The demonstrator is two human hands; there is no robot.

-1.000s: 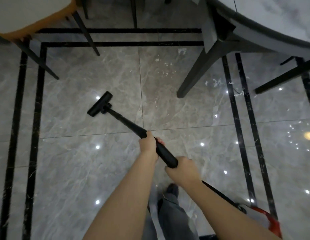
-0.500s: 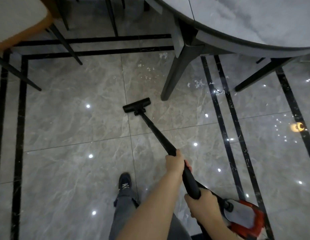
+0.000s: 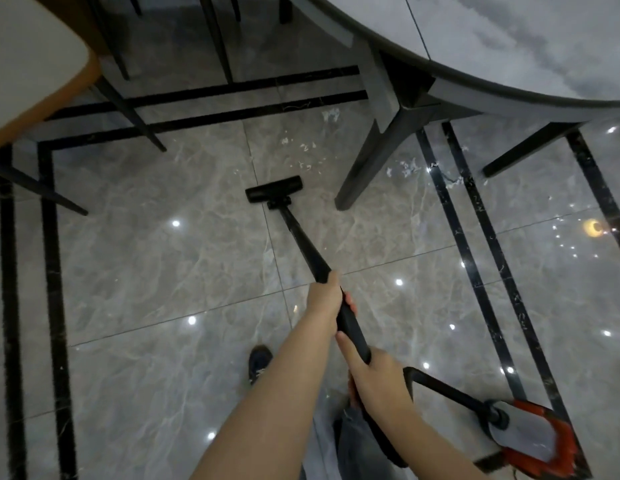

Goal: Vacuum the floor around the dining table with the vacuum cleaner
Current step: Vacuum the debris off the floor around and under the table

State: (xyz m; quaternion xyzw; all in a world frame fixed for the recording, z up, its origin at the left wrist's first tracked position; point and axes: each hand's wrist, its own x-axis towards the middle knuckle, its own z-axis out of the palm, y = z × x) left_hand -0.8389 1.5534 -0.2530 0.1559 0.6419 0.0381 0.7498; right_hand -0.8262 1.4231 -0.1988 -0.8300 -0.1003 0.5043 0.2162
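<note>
The desk (image 3: 509,39) is seen at the floor's (image 3: 146,271) far right edge. The vacuum wand (image 3: 303,247) is gripped by the left hand (image 3: 324,303) and right hand (image 3: 378,375); its black head (image 3: 274,189) is set beside the desk leg (image 3: 374,157), near white scraps (image 3: 303,147).

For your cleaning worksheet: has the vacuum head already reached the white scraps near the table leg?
No: the vacuum head sits short of the white scraps, bare tile between them.
</note>
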